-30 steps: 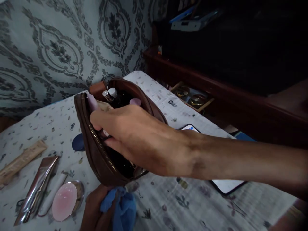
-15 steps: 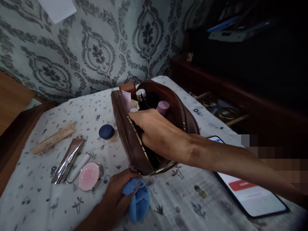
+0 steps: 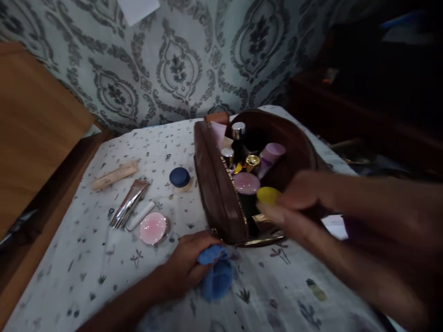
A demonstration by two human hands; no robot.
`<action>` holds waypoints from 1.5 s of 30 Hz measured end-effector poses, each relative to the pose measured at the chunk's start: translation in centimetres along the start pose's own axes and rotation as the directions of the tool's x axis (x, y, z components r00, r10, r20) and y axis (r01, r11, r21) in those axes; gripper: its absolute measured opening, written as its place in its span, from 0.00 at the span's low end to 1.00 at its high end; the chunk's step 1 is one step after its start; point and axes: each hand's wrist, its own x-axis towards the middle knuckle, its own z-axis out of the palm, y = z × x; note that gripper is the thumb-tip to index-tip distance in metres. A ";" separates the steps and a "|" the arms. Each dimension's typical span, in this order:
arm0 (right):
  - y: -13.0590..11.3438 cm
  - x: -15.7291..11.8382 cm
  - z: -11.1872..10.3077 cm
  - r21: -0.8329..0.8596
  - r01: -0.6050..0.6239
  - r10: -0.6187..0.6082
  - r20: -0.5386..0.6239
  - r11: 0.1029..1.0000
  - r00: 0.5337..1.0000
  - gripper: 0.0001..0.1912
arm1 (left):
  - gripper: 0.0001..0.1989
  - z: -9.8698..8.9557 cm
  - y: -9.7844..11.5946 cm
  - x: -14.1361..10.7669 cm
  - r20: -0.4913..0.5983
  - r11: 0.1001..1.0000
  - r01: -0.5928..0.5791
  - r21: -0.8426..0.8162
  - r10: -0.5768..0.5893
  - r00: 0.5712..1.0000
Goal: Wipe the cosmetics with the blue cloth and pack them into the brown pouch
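My left hand (image 3: 192,256) is closed around a crumpled blue cloth (image 3: 217,280), its fingers against the front corner of a brown zip bag (image 3: 218,189). My right hand (image 3: 321,216), blurred and close to the camera, is over the bag's right side with fingers apart and nothing visible in them. Inside the unzipped bag are a silver-capped bottle (image 3: 238,131), a purple-capped tube (image 3: 273,154), a gold-topped item (image 3: 252,161), a pink round lid (image 3: 247,183) and a yellow round item (image 3: 268,195) near my right fingertips.
Left of the bag lie a blue-lidded jar (image 3: 180,177), a pink compact (image 3: 152,228), a white slim tube (image 3: 140,216), a shiny metallic tube (image 3: 129,205) and a beige tube (image 3: 116,175). A phone (image 3: 335,226) is mostly hidden under my right arm. A patterned curtain (image 3: 178,69) hangs behind.
My right hand has come up out of the bag toward the right and the camera, uncovering the contents. My left hand keeps the cloth by the bag. The view has shifted left.
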 end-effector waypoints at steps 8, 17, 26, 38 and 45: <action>-2.2 -3.2 3.6 0.205 0.236 -0.280 0.225 0.950 0.933 0.18 | 0.10 -2.1 1.5 0.2 -0.099 0.991 -0.021 0.134 0.034 0.994; -2.3 -5.2 8.8 0.417 -0.044 -0.101 0.318 0.908 0.943 0.22 | 0.17 -12.0 0.8 -1.6 -0.547 0.822 0.433 0.369 -0.184 0.817; -3.0 -5.2 12.4 0.430 -0.272 0.049 0.462 0.861 0.885 0.19 | 0.25 -13.0 -2.1 -6.7 -0.347 0.484 0.541 0.688 -0.435 0.831; -3.1 -6.6 14.8 0.604 -0.656 0.283 0.601 0.453 0.748 0.11 | 0.26 -13.1 -1.1 -7.8 -0.540 0.474 0.638 0.607 -0.343 0.768; -3.5 -6.7 14.1 0.819 -0.507 0.086 0.504 0.268 0.859 0.22 | 0.33 -7.1 1.1 -5.7 -0.479 0.834 0.380 0.400 -0.163 0.862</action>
